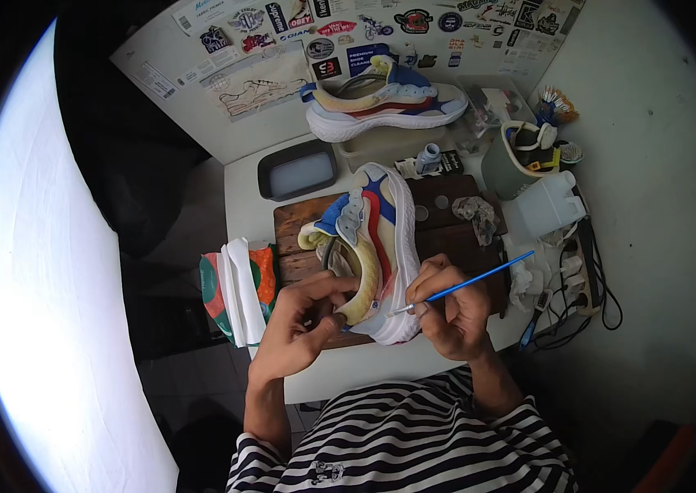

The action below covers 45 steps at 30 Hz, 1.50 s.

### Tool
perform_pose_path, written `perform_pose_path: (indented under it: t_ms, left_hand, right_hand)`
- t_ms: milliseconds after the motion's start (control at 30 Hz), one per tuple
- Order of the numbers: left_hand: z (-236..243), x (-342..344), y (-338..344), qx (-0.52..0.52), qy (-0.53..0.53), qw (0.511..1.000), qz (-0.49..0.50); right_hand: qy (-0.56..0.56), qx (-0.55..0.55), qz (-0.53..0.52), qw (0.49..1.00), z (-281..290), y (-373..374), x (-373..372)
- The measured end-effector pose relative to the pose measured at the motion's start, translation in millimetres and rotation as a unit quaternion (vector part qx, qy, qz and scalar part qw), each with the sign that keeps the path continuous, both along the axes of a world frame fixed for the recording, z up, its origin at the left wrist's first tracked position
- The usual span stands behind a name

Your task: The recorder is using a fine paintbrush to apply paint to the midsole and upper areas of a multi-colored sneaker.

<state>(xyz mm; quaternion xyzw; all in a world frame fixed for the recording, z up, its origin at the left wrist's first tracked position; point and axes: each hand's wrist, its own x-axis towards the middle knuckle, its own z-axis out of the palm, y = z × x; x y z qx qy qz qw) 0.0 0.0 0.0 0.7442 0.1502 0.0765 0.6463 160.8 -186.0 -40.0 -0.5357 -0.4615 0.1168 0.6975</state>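
A running shoe in white, cream, blue and red lies on its side over a dark wooden board, its white sole toward the right. My left hand grips the yellowish heel collar, thumb outside and fingers reaching into the opening. Between the fingertips of my right hand is a thin paintbrush with a blue handle. Its pale bristle end meets the shoe near the heel, by the edge of the sole; whether it touches is hard to tell.
A matching shoe rests on a tub at the back. Around the board are a dark tray of liquid, a small open bottle, a tissue pack, a grey-green bin and a power strip with cables.
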Motion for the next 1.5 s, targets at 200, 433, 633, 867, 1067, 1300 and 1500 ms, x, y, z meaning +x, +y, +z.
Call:
perform_pose_path:
  t_ms: [200,433,633,867,1067,1300,1500]
  left_hand:
    - [2.7,-0.3,-0.6,0.007,-0.01,1.0,-0.008]
    - [4.7,-0.9,1.0,0.021,-0.001,1.0,-0.018]
    - [3.0,-1.6,2.0,0.019,0.0,1.0,-0.019]
    - [3.1,-1.7,2.9,0.017,0.001,1.0,-0.018]
    - [4.3,-1.2,3.7,0.03,-0.007,0.999,-0.025]
    - [5.1,-0.7,4.3,0.034,-0.003,0.999,-0.027]
    - [3.9,-1.4,3.4,0.033,0.001,0.999,-0.029]
  right_hand:
    - [-0.071,-0.021,-0.006,0.997,4.7,1.7,0.0]
    - [-0.092,-0.038,-0.025,0.995,0.0,4.6,4.4]
    - [-0.094,-0.026,-0.022,0.995,2.9,3.0,3.3]
    - [-0.126,-0.029,0.002,0.992,6.0,5.9,0.3]
    - [-0.113,-0.039,-0.033,0.992,-1.8,5.5,10.4]
    - [-0.106,-0.024,0.007,0.994,5.5,3.4,0.0]
    - [-0.112,-0.043,-0.02,0.993,-0.9,6.7,6.7]
